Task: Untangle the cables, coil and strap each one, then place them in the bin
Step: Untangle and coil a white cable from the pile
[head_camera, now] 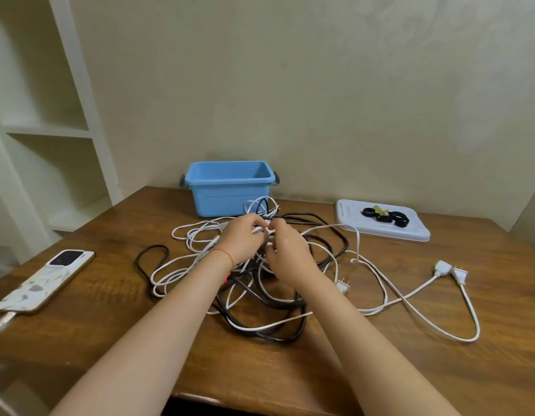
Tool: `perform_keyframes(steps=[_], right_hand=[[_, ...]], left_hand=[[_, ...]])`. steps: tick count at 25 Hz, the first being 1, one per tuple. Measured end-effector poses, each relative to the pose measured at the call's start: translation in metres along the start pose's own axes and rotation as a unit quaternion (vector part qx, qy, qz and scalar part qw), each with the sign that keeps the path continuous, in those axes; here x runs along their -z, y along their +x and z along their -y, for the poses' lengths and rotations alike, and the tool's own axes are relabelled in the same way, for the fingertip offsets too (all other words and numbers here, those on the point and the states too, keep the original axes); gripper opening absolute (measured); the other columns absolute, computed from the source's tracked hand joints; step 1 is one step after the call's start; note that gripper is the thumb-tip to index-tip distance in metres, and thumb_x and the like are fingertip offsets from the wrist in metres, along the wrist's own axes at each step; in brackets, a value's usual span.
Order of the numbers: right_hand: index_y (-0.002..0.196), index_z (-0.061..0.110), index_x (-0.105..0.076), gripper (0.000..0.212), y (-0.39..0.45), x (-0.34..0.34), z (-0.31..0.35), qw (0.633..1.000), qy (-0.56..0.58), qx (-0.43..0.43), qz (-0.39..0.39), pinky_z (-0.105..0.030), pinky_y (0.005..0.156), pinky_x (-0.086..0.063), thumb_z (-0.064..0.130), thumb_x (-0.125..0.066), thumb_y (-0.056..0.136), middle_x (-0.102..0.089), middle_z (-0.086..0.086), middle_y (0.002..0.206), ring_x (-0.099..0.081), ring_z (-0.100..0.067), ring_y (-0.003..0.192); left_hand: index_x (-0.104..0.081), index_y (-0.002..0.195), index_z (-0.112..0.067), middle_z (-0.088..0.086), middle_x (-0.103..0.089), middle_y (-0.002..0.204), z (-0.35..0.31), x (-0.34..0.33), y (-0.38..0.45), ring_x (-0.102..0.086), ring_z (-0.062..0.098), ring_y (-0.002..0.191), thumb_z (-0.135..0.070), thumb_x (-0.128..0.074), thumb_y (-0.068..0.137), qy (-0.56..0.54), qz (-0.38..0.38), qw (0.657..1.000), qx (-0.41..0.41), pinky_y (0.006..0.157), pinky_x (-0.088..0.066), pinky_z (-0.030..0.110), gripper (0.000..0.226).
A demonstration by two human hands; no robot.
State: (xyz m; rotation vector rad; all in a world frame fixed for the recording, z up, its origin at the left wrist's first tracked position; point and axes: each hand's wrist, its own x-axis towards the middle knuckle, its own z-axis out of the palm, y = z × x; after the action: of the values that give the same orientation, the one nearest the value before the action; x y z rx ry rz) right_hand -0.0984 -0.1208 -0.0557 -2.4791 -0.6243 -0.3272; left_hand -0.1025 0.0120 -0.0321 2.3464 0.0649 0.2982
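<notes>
Far left of the frame: white built-in shelving [50, 133] against the wall. Lower left, on the brown wooden table [110, 319]: a smartphone in a white marbled case [44, 280], lying flat, with a white charging lead [0, 324] plugged into its near end.

Left of centre: a thin black cable loop [152, 259] trailing out of the tangle onto the table, beside loops of thin white cable [182, 235].

Centre: a tangled heap of white and black cables [260, 298] spread over the table, just in front of an open light-blue plastic bin [230, 187] standing at the table's far edge against the wall. A few strands rising against the bin's front wall. Nothing visible inside the bin from this angle.

Above the heap, both hands close together. Left hand [242, 238], red string bracelet [225, 255] at the wrist, fingers curled and pinching a white strand at the top of the tangle. Right hand [287, 250] just beside it, fingertips bent onto the same knot of white strands, pinching there.

Right of centre: a small white two-pin plug [342, 285] lying by the right forearm.

Upper right: a flat white plastic lid [410, 232] carrying several black strap rolls [386, 217] and a small yellow piece [380, 210].

Far right: a white extension cord [470, 313] in a long loop, its socket end [442, 268] and plug [459, 274] side by side.
</notes>
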Motion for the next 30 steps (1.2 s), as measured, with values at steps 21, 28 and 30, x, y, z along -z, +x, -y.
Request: perform_keyframes(steps=[21, 28, 30], right_hand=[[0.092, 0.008, -0.064, 0.016, 0.021, 0.102, 0.021, 0.864, 0.302, -0.054, -0.399, -0.02, 0.067, -0.041, 0.014, -0.051, 0.099, -0.058, 0.01, 0.077, -0.053, -0.007, 0.073], [0.094, 0.014, -0.06, 0.016, 0.006, 0.099, -0.006, 0.885, 0.27, -0.124, -0.359, -0.025, 0.06, -0.037, 0.019, -0.047, 0.102, -0.057, 0.006, 0.076, -0.05, -0.008, 0.07], [0.1, 0.011, -0.062, 0.017, 0.004, 0.103, -0.017, 0.892, 0.239, -0.145, -0.354, -0.026, 0.069, -0.034, 0.016, -0.046, 0.102, -0.059, -0.001, 0.093, -0.052, -0.016, 0.084]], left_hand=[[-0.061, 0.102, -0.018, 0.001, -0.058, 0.097, 0.005, 0.025, 0.022, -0.059, 0.031, 0.101, -0.01, -0.036, 0.101, -0.203, -0.27, 0.929, 0.15, 0.086, -0.048, 0.038, 0.025], [-0.064, 0.123, -0.021, -0.003, -0.061, 0.117, -0.05, 0.005, 0.002, -0.057, 0.017, 0.108, -0.009, -0.052, 0.094, -0.07, 0.019, 0.991, -0.108, 0.09, -0.044, 0.028, 0.034], [-0.07, 0.114, -0.024, -0.004, -0.069, 0.107, -0.048, -0.007, -0.002, -0.064, 0.017, 0.098, -0.021, -0.056, 0.095, -0.048, 0.075, 0.993, -0.082, 0.086, -0.051, 0.032, 0.024]])
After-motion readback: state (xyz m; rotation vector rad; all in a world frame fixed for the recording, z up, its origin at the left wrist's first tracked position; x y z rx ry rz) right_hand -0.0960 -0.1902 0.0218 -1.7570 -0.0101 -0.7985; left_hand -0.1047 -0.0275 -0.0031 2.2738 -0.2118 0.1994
